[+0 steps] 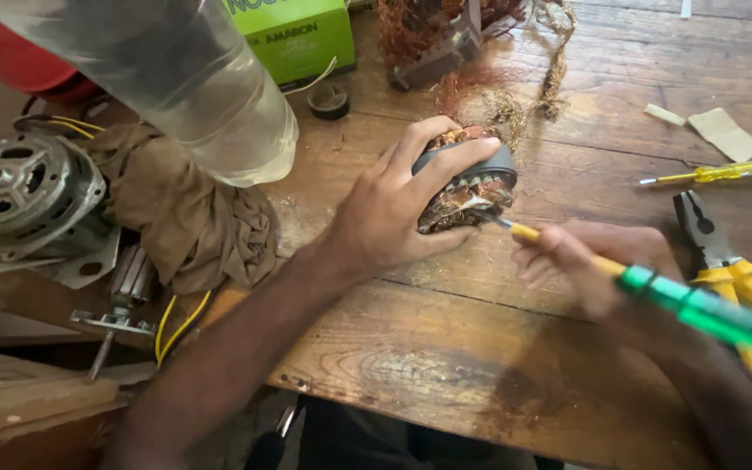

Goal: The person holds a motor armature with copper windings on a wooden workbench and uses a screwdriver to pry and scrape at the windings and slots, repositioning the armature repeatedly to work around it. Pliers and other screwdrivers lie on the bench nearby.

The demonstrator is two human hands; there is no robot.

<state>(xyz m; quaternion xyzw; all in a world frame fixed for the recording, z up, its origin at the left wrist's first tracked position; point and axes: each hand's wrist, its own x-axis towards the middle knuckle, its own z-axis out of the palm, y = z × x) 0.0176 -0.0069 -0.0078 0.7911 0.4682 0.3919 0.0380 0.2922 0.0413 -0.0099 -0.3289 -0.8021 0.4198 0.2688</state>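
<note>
Left hand (385, 213) fingers wrap the one stator (467, 178) (copper windings showing) on the worktop (446, 348); right hand (594, 261) fingers pinch one green-handled screwdriver (654, 287), tip touching it. One pair of pliers (724, 261) lies beside.

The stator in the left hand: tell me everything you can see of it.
The stator is a round dark metal core packed with reddish copper windings, some frayed. It stands tilted on edge on the wooden table. The left hand grips it from above, fingers across its grey rim. The metal tip of the screwdriver, held in the right hand, pokes into the windings low on its right side.
</note>
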